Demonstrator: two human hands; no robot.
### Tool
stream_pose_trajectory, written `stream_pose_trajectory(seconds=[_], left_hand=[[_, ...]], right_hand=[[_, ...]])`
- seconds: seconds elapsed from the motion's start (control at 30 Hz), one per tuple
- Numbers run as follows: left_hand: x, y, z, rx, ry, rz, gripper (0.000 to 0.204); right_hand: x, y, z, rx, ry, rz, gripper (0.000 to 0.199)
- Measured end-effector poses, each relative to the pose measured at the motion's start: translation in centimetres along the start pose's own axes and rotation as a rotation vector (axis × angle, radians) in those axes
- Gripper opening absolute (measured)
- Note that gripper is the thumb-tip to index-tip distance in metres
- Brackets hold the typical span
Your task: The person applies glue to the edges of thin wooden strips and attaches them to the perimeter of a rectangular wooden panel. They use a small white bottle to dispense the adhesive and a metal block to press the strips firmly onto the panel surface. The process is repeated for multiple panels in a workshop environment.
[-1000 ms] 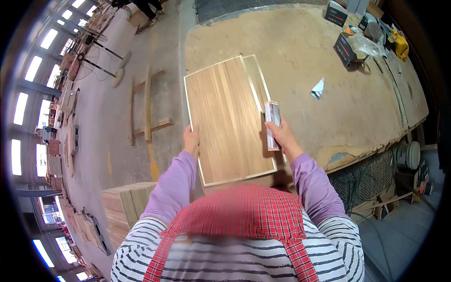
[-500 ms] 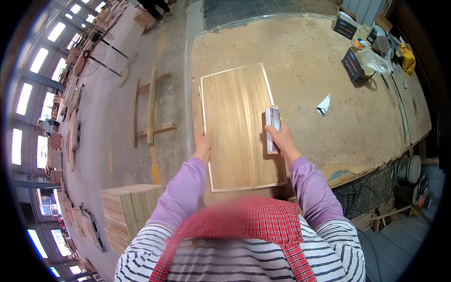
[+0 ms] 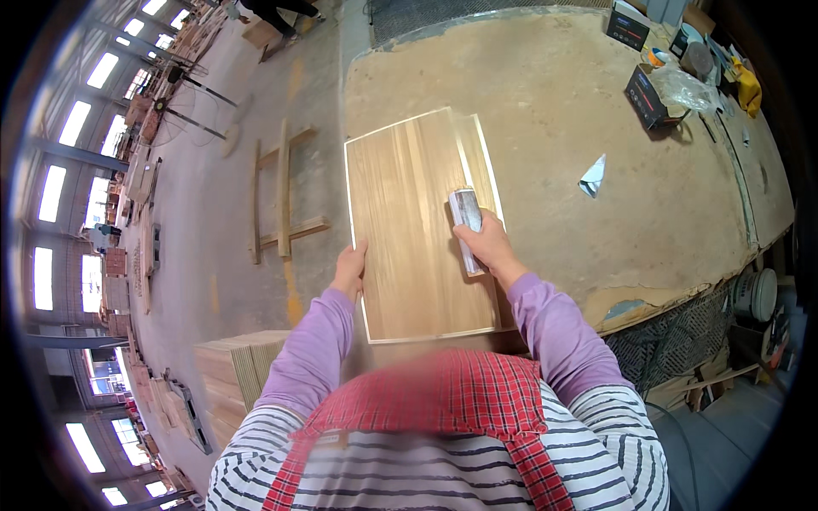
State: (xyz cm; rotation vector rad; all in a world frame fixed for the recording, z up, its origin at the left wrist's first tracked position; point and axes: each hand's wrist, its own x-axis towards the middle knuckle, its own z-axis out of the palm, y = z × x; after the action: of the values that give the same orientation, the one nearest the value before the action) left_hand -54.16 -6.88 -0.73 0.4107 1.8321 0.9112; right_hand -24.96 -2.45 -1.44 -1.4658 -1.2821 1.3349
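A light wooden panel (image 3: 405,238) with pale edges lies in front of me on the worktable, shifted left over a second panel (image 3: 484,175) whose right strip shows from underneath. My left hand (image 3: 349,268) grips the top panel's left edge, its fingers partly hidden beside the wood. In my right hand (image 3: 490,245) is a rectangular sanding block (image 3: 466,223), pale-sided with a worn grey top. It is held near the top panel's right edge, thumb on the near side; whether its underside touches the wood cannot be made out.
The brown worktable (image 3: 562,94) carries a folded white-grey scrap (image 3: 593,175). Dark boxes (image 3: 652,98), plastic wrap and a yellow cloth (image 3: 747,88) stand at the far right. Stacked boards (image 3: 234,370) sit at lower left, near a wooden frame (image 3: 284,196) on the floor.
The top panel has slid left with my left hand, exposing the panel below on the right. My right hand has moved left with the sanding block. The view has shifted slightly.
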Motion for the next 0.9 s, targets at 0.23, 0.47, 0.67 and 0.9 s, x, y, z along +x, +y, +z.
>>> stream_pose_trajectory(seconds=[0.23, 0.47, 0.67, 0.9], left_hand=[[0.6, -0.2, -0.4, 0.592, 0.356, 0.402, 0.063], [-3.2, 0.3, 7.4, 0.998, 0.272, 1.074, 0.065], [-4.9, 0.2, 13.3, 1.048, 0.079, 1.273, 0.056], [-4.9, 0.3, 13.4, 1.122, 0.047, 1.249, 0.055]], right_hand=[[-2.9, 0.4, -4.6, 0.068, 0.063, 0.066, 0.044], [-14.4, 4.0, -10.7, -0.324, 0.103, 0.176, 0.055], [-20.3, 3.7, -8.6, -0.259, 0.076, 0.156, 0.051], [-22.9, 4.1, -7.7, -0.395, 0.102, 0.125, 0.053]])
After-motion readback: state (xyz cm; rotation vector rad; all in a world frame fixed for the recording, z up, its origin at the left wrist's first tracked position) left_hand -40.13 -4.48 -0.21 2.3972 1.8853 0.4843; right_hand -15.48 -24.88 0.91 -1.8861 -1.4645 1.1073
